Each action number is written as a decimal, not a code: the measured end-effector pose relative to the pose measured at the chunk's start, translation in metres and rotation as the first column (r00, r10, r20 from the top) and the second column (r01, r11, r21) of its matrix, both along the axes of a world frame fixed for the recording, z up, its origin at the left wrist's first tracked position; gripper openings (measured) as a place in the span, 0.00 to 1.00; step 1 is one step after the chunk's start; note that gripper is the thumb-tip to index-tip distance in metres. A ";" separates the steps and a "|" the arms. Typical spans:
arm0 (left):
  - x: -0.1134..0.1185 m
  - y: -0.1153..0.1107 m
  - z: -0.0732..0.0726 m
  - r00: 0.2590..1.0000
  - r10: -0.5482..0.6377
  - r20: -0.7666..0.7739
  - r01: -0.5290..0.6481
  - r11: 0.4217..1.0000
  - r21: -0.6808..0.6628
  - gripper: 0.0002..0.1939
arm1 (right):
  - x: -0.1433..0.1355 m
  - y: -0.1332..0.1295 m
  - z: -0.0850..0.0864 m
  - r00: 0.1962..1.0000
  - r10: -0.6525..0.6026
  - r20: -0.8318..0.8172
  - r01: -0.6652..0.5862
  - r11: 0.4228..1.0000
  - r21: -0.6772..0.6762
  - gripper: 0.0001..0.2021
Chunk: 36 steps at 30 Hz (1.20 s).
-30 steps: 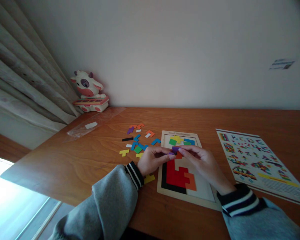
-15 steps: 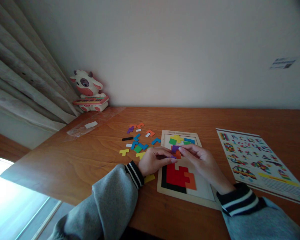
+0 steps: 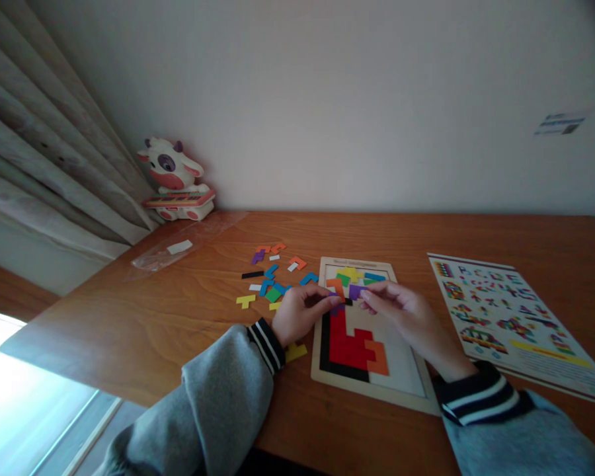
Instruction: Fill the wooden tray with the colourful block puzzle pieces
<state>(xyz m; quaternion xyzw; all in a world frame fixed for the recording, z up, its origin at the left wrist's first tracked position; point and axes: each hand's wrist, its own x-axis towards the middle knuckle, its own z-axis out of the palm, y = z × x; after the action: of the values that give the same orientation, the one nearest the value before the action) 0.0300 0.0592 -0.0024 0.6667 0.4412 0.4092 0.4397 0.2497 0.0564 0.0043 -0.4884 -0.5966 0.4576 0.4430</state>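
Both hands meet over the middle of the wooden puzzle tray (image 3: 371,390), which lies on the bench (image 3: 178,317). The right hand (image 3: 409,314) pinches a purple piece (image 3: 356,291) in narrow fingers, just above the tray's open middle. The left hand (image 3: 300,314) has its fingers closed narrow by an orange piece (image 3: 336,285) just left of the purple one; whether it grips that piece I cannot tell. Red, black and orange pieces (image 3: 350,344) fill the tray's near left part; yellow, green and blue ones sit at its far end. Loose pieces (image 3: 272,274) lie scattered to the left, partly hidden by the left hand. A pattern sheet (image 3: 506,317) lies to the right, well apart. A cow toy (image 3: 173,182) stands far left by the curtain (image 3: 44,152).
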 end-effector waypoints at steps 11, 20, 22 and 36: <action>0.001 -0.001 0.004 1.000 0.019 -0.001 -0.019 1.000 -0.015 0.18 | 0.004 -0.001 -0.003 0.931 0.144 0.337 -0.193 0.974 0.116 0.14; 0.000 0.000 0.000 1.000 -0.001 -0.001 0.001 1.000 -0.008 0.18 | 0.007 -0.004 -0.003 0.781 0.147 0.607 -0.317 0.931 0.183 0.10; 0.000 0.000 -0.001 1.000 0.000 -0.010 0.000 1.000 -0.002 0.18 | 0.006 -0.005 -0.001 0.760 0.129 0.637 -0.332 0.920 0.209 0.09; 0.000 0.000 -0.001 0.999 0.010 -0.035 -0.010 1.000 -0.004 0.18 | 0.007 -0.004 -0.004 0.734 0.040 0.678 -0.349 0.879 0.325 0.03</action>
<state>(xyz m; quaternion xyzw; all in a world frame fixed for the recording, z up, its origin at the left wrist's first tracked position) 0.0298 0.0588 -0.0037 0.6705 0.4530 0.3989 0.4314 0.2566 0.0524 0.0004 -0.4389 -0.8477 0.1593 0.2517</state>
